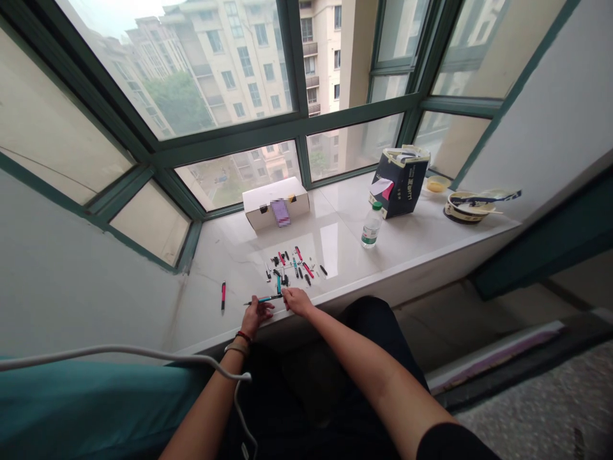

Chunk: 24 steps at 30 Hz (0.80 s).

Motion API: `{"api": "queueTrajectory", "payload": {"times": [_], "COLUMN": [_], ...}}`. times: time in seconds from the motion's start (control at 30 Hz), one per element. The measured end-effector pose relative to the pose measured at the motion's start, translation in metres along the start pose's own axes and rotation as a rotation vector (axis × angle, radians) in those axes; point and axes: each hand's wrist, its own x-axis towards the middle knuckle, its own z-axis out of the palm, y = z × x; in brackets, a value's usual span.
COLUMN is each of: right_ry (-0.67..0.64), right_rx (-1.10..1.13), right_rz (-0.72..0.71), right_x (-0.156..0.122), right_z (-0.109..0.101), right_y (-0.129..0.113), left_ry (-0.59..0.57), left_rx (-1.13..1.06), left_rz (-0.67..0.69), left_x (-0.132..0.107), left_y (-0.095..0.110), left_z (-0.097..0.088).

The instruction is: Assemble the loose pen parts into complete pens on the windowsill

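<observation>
Near the front edge of the white windowsill (201, 319), I hold a slim blue-and-black pen (268, 298) level between both hands. My left hand (257, 315) pinches it towards its pointed end, with other fingers partly curled. My right hand (295, 301) is closed round its opposite end, which the fingers hide. Just beyond my hands lies a spread of loose pen parts (294, 265): red, black and teal barrels, with several tiny pieces too small to name. Off to the left, a red-and-black pen (223, 296) rests on its own.
A white box (275, 207) stands against the window. To the right are a clear bottle with a green cap (370, 227), a dark paper bag (401, 185) and a takeaway bowl (464, 209). A pale cable (143, 350) crosses the lower left.
</observation>
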Motion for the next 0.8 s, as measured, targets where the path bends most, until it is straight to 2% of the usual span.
{"api": "queueTrajectory", "payload": {"times": [0.37, 0.8], "right_ry": [-0.067, 0.036], "right_rx": [-0.03, 0.017], "right_rz": [-0.116, -0.155], "right_x": [-0.002, 0.0], "right_z": [-0.008, 0.003], "right_y": [0.002, 0.014], "left_ry": [0.056, 0.101], "left_rx": [0.006, 0.003], "left_rz": [0.038, 0.024], "left_x": [-0.001, -0.005], "left_y": [-0.001, 0.005], "left_z": [0.002, 0.007]}}
